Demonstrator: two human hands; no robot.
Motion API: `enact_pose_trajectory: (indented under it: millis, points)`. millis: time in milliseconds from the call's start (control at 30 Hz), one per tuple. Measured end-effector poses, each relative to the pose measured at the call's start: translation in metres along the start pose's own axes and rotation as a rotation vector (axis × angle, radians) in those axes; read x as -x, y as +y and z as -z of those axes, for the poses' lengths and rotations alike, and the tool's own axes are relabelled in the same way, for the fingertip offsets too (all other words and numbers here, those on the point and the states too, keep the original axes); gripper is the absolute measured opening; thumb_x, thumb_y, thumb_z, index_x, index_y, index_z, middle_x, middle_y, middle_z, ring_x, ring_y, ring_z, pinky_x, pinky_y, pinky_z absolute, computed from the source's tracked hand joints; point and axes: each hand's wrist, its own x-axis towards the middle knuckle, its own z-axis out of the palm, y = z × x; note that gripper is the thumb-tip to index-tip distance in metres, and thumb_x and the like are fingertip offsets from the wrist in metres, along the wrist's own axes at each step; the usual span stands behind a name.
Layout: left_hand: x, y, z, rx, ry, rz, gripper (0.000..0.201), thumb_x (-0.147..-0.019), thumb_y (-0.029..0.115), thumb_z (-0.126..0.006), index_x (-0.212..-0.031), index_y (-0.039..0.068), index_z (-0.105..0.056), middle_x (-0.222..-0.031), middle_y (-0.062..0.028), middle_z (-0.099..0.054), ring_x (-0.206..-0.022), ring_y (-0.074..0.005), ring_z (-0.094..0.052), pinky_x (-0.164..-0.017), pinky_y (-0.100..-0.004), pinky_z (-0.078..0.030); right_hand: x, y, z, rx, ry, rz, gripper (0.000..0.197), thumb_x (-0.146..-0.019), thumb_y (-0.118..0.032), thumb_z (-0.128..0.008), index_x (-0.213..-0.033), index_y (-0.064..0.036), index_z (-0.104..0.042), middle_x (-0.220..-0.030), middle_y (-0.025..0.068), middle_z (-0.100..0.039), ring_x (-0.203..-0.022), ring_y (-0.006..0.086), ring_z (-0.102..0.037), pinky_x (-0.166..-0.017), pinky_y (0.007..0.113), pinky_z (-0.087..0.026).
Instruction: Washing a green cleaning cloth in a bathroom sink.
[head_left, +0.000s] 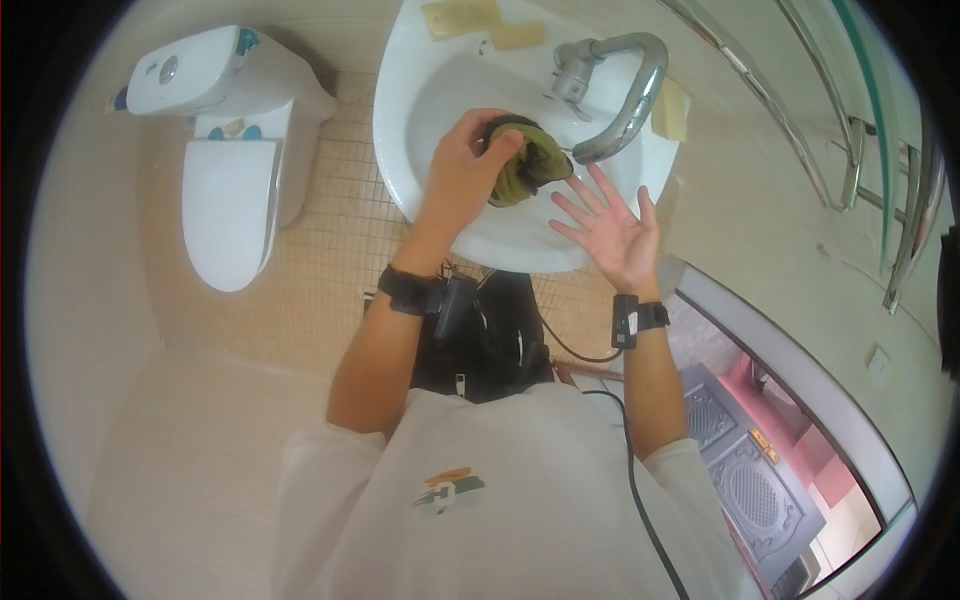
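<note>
Over the basin of a white sink (395, 150), my left hand (466, 172) grips a bunched olive-green cloth item (522, 178) with a dark edge. Its exact kind cannot be made out. The thumb lies on top of the fabric, and the other fingers are mostly hidden behind it. To the right, my right hand (622, 242) is palm up with its fingers spread and nothing in it. Those fingertips are close to the cloth item and just below the spout of a chrome faucet (645, 85). Whether water is running is not visible.
Yellowish flat pieces (518, 36) lie on the sink's back ledge. A white toilet (230, 200) with its lid down stands at the left. Metal rails (770, 110) and a glass shelf edge (872, 100) project at the right. A black cable (640, 490) runs down my shirt.
</note>
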Motion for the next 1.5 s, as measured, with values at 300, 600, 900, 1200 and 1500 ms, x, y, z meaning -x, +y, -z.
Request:
enact_pose_trajectory:
  millis: [300,600,900,1200,1500]
  points:
    - [0.012,0.025,-0.009,-0.158,-0.125,-0.009,0.036,-0.096,0.019,-0.069,-0.124,-0.002,-0.058,-0.110,-0.0086,-0.068,-0.101,-0.0134,-0.063,-0.092,-0.0278,-0.051,0.005,-0.003,0.001,0.004,-0.060,0.000,0.085,-0.101,-0.067,-0.029,-0.158,-0.0049,-0.027,-0.161,0.0237,-0.030,-0.143,0.0517,-0.034,-0.110,0.075,-0.030]
    - [0.015,0.030,-0.009,-0.134,-0.140,-0.011,0.035,-0.095,0.018,-0.070,-0.122,-0.002,-0.059,-0.109,-0.0074,-0.068,-0.101,-0.0132,-0.063,-0.091,-0.0280,-0.050,0.008,-0.001,0.006,0.038,-0.062,0.013,0.072,-0.105,-0.058,-0.032,-0.152,-0.0038,-0.036,-0.157,0.0247,-0.036,-0.140,0.0499,-0.040,-0.110,0.071,-0.035]
    - [0.021,0.037,-0.011,-0.163,-0.151,-0.028,0.035,-0.095,0.018,-0.070,-0.121,-0.002,-0.059,-0.110,-0.0076,-0.067,-0.102,-0.0131,-0.062,-0.093,-0.0279,-0.049,-0.006,0.000,0.011,0.420,0.061,0.060,0.021,-0.106,-0.022,-0.051,-0.115,-0.0046,-0.057,-0.138,0.0204,-0.057,-0.124,0.0376,-0.060,-0.102,0.049,-0.052]
    - [0.040,0.051,0.011,-0.161,-0.012,-0.046,0.035,-0.090,0.017,-0.074,-0.118,0.000,-0.062,-0.100,-0.0099,-0.072,-0.091,-0.0148,-0.066,-0.081,-0.0270,-0.053,-0.055,0.006,-0.029,1.223,0.048,0.065,0.027,-0.103,-0.017,-0.052,-0.123,-0.0024,-0.060,-0.117,0.0085,-0.069,-0.100,0.0182,-0.067,-0.086,0.032,-0.054]
    - [0.063,0.064,0.034,-0.223,0.069,-0.039,0.037,-0.089,0.019,-0.075,-0.118,0.001,-0.061,-0.099,-0.0116,-0.072,-0.092,-0.0169,-0.068,-0.084,-0.0292,-0.054,-0.062,0.006,-0.043,1.386,0.017,0.062,0.031,-0.104,-0.019,-0.046,-0.128,-0.0035,-0.060,-0.118,0.0083,-0.068,-0.100,0.0189,-0.066,-0.088,0.033,-0.053]
